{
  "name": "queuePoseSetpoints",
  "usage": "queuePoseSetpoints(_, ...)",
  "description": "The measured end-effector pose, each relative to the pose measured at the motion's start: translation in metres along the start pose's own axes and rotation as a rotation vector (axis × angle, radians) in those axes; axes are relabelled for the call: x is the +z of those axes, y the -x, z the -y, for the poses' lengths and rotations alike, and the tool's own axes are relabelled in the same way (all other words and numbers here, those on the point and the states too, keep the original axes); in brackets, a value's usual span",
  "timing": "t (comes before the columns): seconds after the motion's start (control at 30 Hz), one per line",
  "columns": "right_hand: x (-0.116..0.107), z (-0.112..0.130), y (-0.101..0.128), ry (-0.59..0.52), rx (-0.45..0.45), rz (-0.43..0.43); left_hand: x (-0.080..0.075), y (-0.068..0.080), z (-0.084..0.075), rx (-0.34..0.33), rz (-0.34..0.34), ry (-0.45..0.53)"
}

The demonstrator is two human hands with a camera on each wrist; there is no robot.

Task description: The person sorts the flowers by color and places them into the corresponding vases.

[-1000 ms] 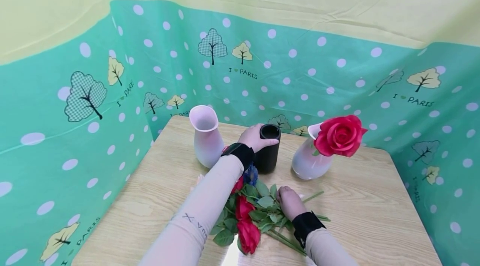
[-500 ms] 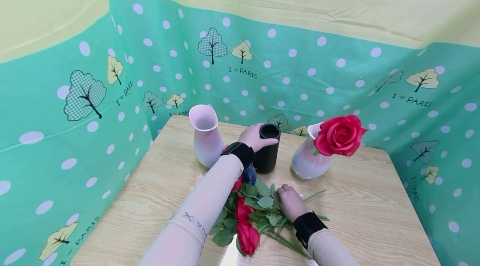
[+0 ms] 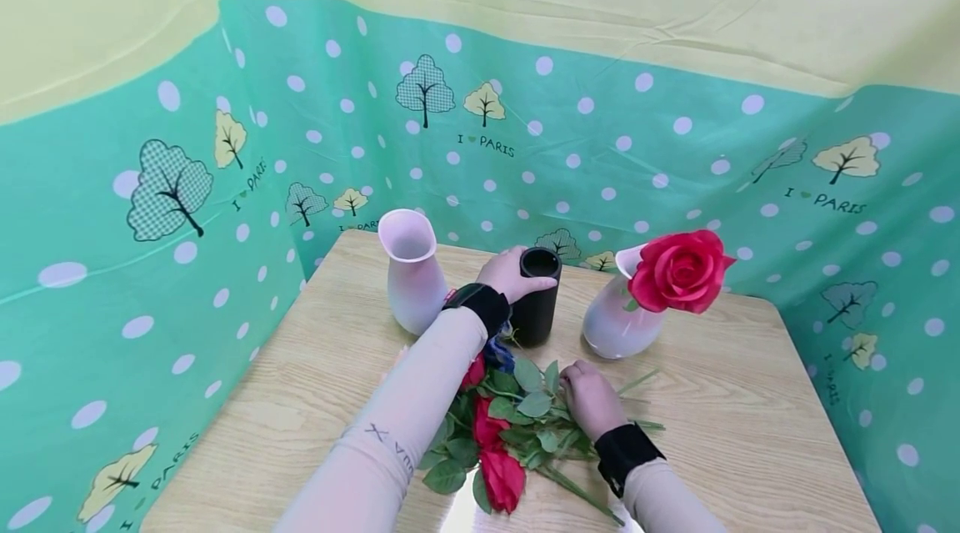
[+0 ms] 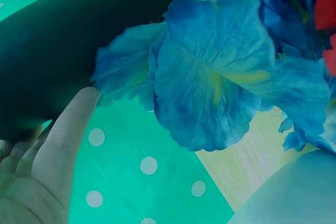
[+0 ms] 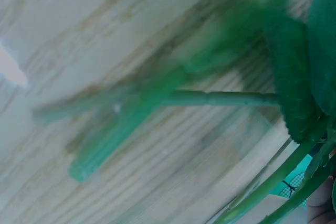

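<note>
on the pale wood-grain tabletop (image 3: 712, 399), the left hand (image 3: 507, 274) has its fingers curled round a matte black cylinder vase (image 3: 537, 299) at the far middle. the right hand (image 3: 592, 399) grips thin green stems (image 3: 577, 487) of the flowers (image 3: 498, 433) lying near.

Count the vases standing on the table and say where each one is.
3. A white vase stands empty at the left; a black vase, gripped by the left hand, in the middle; another white vase, holding a red rose, at the right. None seems hidden.
</note>
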State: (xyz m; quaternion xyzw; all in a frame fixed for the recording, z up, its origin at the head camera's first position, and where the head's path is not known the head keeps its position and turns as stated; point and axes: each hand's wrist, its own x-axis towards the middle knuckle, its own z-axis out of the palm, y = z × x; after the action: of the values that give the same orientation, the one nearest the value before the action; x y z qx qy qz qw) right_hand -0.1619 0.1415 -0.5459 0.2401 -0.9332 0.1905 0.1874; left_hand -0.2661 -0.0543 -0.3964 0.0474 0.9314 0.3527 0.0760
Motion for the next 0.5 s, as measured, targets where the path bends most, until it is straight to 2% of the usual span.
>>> queuePoseSetpoints(0.13, -0.0033, -0.0011, -0.0016, 0.018, 0.016, -0.012, 0.0013, -0.0012, 0.0009, 0.007, -0.001, -0.002)
queuePoseSetpoints(0.3, -0.0045, -0.002, -0.0037, 0.013, 0.0, -0.074, 0.0022, -0.0029, 0.0016, 0.017, -0.007, -0.012)
queuePoseSetpoints(0.5, -0.0066, -0.0019, -0.0065, -0.004, -0.006, -0.119, 0.0, 0.0013, -0.001, 0.021, -0.01, -0.009)
